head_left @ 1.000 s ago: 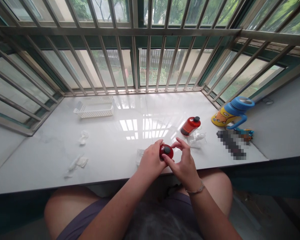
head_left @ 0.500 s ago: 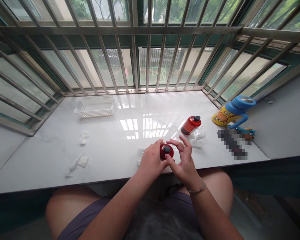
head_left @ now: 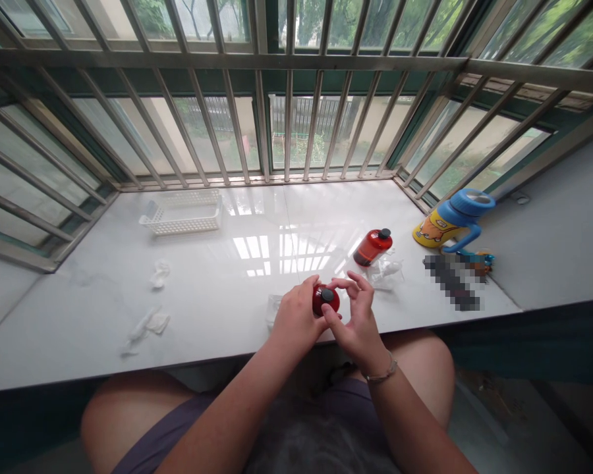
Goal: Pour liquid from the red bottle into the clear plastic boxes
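Note:
A red bottle with a black cap [head_left: 319, 303] stands upright near the table's front edge, its lower part hidden by my hands. My left hand [head_left: 296, 309] is wrapped around the bottle's left side. From the right, my right hand [head_left: 356, 316] has its thumb and index finger closed about the black cap [head_left: 327, 295], while its other fingers are raised and spread. Further back and to the right, a second red bottle [head_left: 373, 247], also black-capped, leans or lies tilted beside crumpled clear plastic wrap [head_left: 388, 270].
A white perforated basket [head_left: 182, 227] sits at the back left. Crumpled white scraps [head_left: 161, 274] lie on the left of the glossy white table [head_left: 99, 276]. A blue and yellow handled flask [head_left: 449, 220] stands at right, near a blurred-out dark item [head_left: 452, 283]. Metal window bars border the back.
The whole view has shifted slightly, moving things a little to the left. Both hands keep nearly the same pose around the red bottle.

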The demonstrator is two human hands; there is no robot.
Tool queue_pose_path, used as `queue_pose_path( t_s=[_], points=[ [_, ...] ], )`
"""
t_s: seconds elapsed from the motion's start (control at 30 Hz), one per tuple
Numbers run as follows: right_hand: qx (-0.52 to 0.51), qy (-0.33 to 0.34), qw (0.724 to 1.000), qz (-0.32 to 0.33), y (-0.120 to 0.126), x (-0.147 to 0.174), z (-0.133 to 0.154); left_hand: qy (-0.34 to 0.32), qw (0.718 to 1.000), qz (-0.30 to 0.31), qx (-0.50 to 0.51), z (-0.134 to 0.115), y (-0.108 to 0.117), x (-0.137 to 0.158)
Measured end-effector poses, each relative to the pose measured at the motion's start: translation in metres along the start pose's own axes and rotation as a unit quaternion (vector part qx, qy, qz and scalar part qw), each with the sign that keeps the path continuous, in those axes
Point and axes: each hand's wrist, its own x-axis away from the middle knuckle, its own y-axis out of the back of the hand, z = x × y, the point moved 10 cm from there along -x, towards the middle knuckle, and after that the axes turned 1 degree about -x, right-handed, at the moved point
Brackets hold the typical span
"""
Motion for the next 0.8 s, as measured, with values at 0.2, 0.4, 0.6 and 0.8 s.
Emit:
queue_pose_path(
  t_s=[0.2, 0.4, 0.6, 0.8],
  points=[
    [0.031, 0.011, 0.998, -0.054, 0.008, 0.002, 0.001, -0.003, 1.000, -0.001, -0.003, 0.002, -0.002, 0.000],
    [0.024, 0.044, 0.999, 0.021, -0.008, 0.002, 0.005, -0.010, 1.000, -0.006, -0.002, 0.000, 0.000, 0.001],
    [0.022, -0.006, 0.998, -0.057, 0.004, 0.003, -0.006, -0.009, 1.000, -0.011, -0.006, 0.000, 0.001, 0.000],
    [-0.014, -0.008, 0.998, -0.067, 0.007, 0.003, -0.009, -0.003, 1.000, -0.005, -0.006, -0.002, 0.001, 0.000]
  ],
)
